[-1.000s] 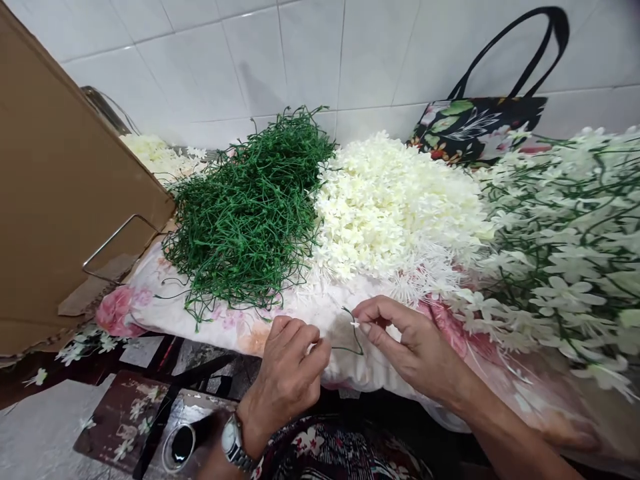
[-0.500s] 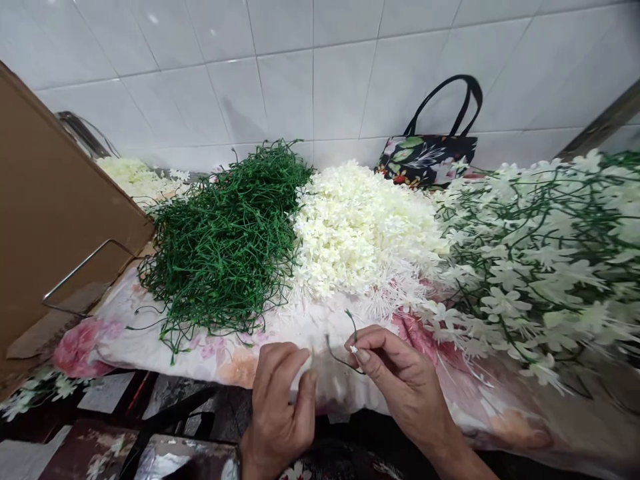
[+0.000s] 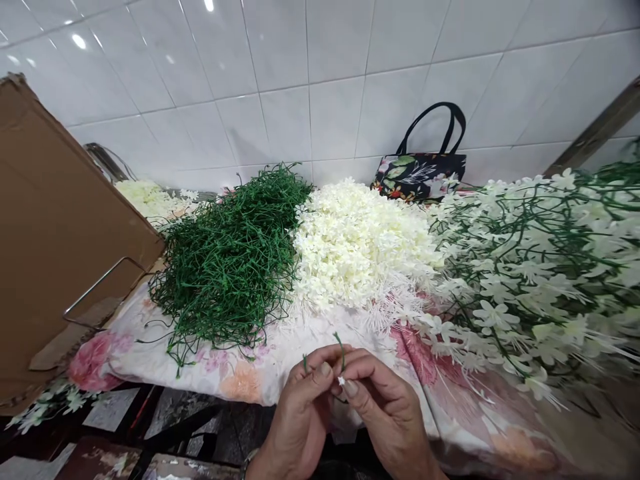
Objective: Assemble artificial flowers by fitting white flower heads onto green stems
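Observation:
My left hand (image 3: 305, 407) and my right hand (image 3: 383, 400) meet low in the middle of the view, fingertips almost touching. Thumb and fingers of the right hand pinch a thin green artificial stem (image 3: 340, 347), with a small white piece (image 3: 341, 381) beside the thumb tip. The left fingers are closed at the same stem, where another green tip pokes up; its middle is hidden by the fingers. Beyond the hands lie a heap of green stems (image 3: 230, 260) at left and a heap of cream-white blossoms (image 3: 360, 247) in the middle.
Stemmed white flowers (image 3: 540, 280) are piled on the right. A cardboard box (image 3: 65, 247) with a wire handle stands at left. Against the tiled wall (image 3: 335, 113) rests a black floral handbag (image 3: 423, 175). Flowered cloth (image 3: 190, 380) covers the work surface.
My left hand has moved right and up to meet my right hand and closed at the stem. The view has tilted up slightly, showing more wall.

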The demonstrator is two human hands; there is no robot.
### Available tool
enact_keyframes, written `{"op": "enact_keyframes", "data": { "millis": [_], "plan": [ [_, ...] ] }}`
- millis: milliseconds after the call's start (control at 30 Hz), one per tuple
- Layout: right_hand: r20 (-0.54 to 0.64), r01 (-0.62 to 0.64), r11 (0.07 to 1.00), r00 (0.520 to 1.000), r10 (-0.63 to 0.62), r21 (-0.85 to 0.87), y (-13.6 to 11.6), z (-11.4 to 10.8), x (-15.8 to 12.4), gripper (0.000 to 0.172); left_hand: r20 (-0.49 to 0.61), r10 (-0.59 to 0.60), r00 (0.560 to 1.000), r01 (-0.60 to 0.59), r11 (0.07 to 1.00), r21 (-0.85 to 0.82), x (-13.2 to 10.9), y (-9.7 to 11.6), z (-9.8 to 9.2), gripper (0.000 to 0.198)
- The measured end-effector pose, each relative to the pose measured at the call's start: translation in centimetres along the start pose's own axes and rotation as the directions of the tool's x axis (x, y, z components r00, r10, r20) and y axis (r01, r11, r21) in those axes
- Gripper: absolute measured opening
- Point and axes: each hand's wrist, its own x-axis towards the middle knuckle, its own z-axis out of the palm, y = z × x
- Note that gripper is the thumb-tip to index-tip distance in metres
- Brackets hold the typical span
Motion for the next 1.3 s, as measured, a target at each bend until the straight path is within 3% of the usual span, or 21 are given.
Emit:
{"op": "enact_keyframes", "data": {
  "millis": [167,233,333,400,467,533,567,667,800,933,1167,1300],
  "plan": [
    [0.11,-0.104,0.989,0.987,0.115,-0.107,0.5,-0.4,-0.3,0.021,-0.044,-0.027,0.999,0.024,0.998,-0.062,0.5,0.0,0.5,0.012],
    [0.148,-0.082,0.981,0.983,0.109,-0.176,0.7,-0.9,-0.4,0.019,-0.064,-0.012,0.998,0.009,0.999,-0.047,0.6,0.3,0.6,0.014],
    [0.155,0.061,0.947,0.988,-0.012,-0.316,0.6,-2.0,-0.2,0.013,-0.122,0.141,0.982,-0.132,0.988,0.082,1.3,1.2,0.6,0.017],
    [0.136,0.16,0.883,0.985,-0.111,-0.441,0.5,-2.8,0.0,0.013,-0.128,0.321,0.938,-0.264,0.906,0.331,2.3,2.2,0.6,0.016],
    [0.128,0.232,0.804,0.973,-0.194,-0.548,0.6,-3.7,0.1,0.014,-0.077,0.493,0.866,-0.334,0.687,0.645,3.6,3.3,0.6,0.012],
    [0.128,0.284,0.73,0.956,-0.263,-0.621,0.9,-4.5,0.0,0.014,0.148,0.574,0.805,-0.325,0.218,0.92,5.0,4.0,0.8,0.014],
    [0.129,0.298,0.695,0.95,-0.286,-0.654,1.1,-4.9,-0.1,0.015,0.267,0.545,0.795,-0.288,-0.05,0.956,5.7,4.2,1.0,0.016],
    [0.154,0.322,0.606,0.937,-0.313,-0.728,1.8,-5.8,-0.4,0.014,0.326,0.515,0.793,-0.237,-0.232,0.943,7.4,4.3,1.7,0.018],
    [0.198,0.315,0.579,0.946,-0.258,-0.752,2.3,-6.6,-0.9,0.014,0.334,0.515,0.789,-0.186,-0.318,0.93,8.1,3.8,2.1,0.022],
    [0.182,0.311,0.586,0.946,-0.27,-0.748,2.3,-6.6,-0.8,0.013,0.363,0.546,0.755,-0.197,-0.34,0.92,7.8,3.8,1.4,0.024],
    [0.142,0.296,0.617,0.947,-0.287,-0.729,1.8,-6.3,-0.5,0.011,0.419,0.618,0.665,-0.332,-0.258,0.907,6.8,3.6,0.3,0.02],
    [0.109,0.232,0.65,0.968,-0.224,-0.724,0.6,-6.3,0.3,0.011,0.466,0.611,0.64,-0.476,-0.161,0.865,6.0,3.7,0.5,0.018]
  ]
}}
